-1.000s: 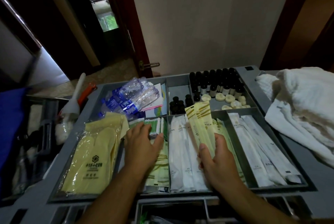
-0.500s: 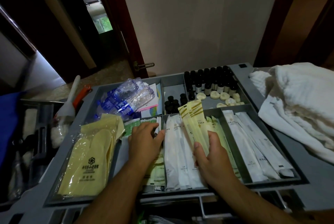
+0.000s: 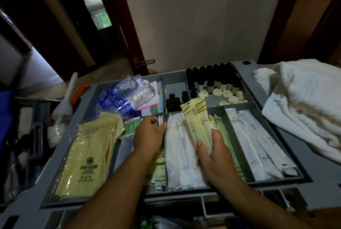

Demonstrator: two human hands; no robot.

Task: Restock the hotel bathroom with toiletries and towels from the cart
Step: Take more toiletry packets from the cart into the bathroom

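Note:
A grey divided tray [image 3: 302, 175] on top of the cart holds toiletries. My right hand [image 3: 215, 156] grips a few long pale yellow sachets [image 3: 198, 118], raised on end above the white sachets [image 3: 177, 147]. My left hand [image 3: 148, 135] reaches into the compartment of small green and white packets [image 3: 132, 126], its fingertips curled on their upper edges. More white sachets [image 3: 258, 140] fill the right compartment. White towels [image 3: 304, 107] lie piled on the cart at the right.
Wrapped yellow slippers [image 3: 90, 155] lie in the left compartment, with water bottles [image 3: 125, 97] behind them. Small dark bottles [image 3: 214, 79] and round soaps [image 3: 227, 94] fill the back. A brush [image 3: 67, 99] stands left of the tray. An open doorway [image 3: 96, 7] is behind.
My left hand has slid a little further up into the small packets and its fingers have curled. My right hand still holds the yellow sachets upright. The view has shifted slightly.

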